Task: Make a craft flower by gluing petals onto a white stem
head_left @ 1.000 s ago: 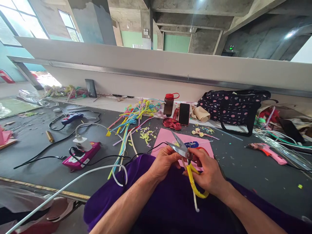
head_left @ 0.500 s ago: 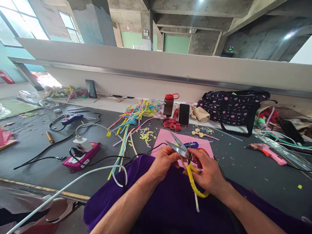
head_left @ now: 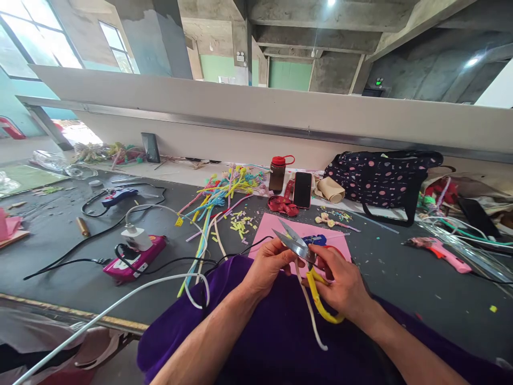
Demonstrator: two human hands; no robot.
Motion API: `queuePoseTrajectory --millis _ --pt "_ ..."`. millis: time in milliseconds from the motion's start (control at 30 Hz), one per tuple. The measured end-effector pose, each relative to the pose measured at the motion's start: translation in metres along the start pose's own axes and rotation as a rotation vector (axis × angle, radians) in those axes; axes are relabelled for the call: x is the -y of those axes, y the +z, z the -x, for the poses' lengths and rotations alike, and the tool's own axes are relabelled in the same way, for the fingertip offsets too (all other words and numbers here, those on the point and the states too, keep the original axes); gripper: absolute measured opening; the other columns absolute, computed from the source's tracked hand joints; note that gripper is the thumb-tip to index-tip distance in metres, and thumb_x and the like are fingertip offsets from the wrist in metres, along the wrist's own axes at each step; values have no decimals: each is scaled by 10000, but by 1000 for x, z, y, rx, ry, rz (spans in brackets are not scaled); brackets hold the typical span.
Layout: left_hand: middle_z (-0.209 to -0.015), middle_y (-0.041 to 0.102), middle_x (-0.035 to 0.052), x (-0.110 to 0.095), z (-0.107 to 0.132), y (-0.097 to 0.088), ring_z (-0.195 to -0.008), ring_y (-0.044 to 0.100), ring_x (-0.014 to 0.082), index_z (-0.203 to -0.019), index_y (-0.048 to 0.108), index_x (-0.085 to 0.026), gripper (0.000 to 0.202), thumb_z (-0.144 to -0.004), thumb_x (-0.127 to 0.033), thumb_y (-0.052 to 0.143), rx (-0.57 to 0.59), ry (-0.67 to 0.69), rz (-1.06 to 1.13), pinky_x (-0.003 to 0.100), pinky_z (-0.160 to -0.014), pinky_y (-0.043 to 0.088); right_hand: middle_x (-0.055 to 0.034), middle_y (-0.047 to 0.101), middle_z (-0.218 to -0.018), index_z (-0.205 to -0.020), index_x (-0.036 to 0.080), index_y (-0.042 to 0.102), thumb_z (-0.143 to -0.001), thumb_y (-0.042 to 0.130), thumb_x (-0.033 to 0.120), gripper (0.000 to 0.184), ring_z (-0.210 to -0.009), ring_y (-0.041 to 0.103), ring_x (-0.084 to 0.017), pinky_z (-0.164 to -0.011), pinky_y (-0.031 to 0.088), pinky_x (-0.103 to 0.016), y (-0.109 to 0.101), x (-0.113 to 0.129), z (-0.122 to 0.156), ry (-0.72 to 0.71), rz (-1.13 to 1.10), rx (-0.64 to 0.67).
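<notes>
My right hand (head_left: 340, 283) is closed around a pair of scissors (head_left: 295, 247), whose yellow-wrapped handle hangs below the fingers. The blades point up and to the left, a little apart at the tips. Close beside it, my left hand (head_left: 266, 267) is closed in a pinch near the blades. From its fingertips a thin cream cord (head_left: 309, 313) droops over the purple cloth on my lap. Its upper end is hidden by the fingers and blades. Under the hands lies a pink sheet (head_left: 264, 230), with a blue object (head_left: 315, 239) on it.
Short yellow and lilac cut pieces (head_left: 240, 224) lie left of the sheet, before a bundle of coloured cords (head_left: 228, 184). A pink power strip (head_left: 136, 259) and cables sit left. A pink glue gun (head_left: 441, 254) lies right. A bottle (head_left: 277, 176), phone (head_left: 302, 189) and bag (head_left: 380, 179) stand behind.
The cream cord now shows more of its length, curving down from the left fingertips left of the scissor handle. Both hands have hardly moved, and the blades stay apart.
</notes>
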State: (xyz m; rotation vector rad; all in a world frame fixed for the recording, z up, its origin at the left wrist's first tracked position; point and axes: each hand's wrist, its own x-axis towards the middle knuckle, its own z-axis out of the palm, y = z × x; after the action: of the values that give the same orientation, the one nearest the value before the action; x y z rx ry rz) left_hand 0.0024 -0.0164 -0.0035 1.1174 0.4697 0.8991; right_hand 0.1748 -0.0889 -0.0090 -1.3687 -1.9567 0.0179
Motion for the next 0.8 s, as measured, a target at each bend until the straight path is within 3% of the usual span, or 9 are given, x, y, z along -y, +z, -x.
queuePoseTrajectory --millis 800 --pt "-637 658 33 -5 0 0 -539 574 106 -757 654 -132 196 -713 -321 680 -30 -28 -42 186 -464 383 -58 558 -879 -1260 201 423 -810 579 344 498 -697 548 -176 -616 496 -303 1 -3 0 -38 -11 -10"
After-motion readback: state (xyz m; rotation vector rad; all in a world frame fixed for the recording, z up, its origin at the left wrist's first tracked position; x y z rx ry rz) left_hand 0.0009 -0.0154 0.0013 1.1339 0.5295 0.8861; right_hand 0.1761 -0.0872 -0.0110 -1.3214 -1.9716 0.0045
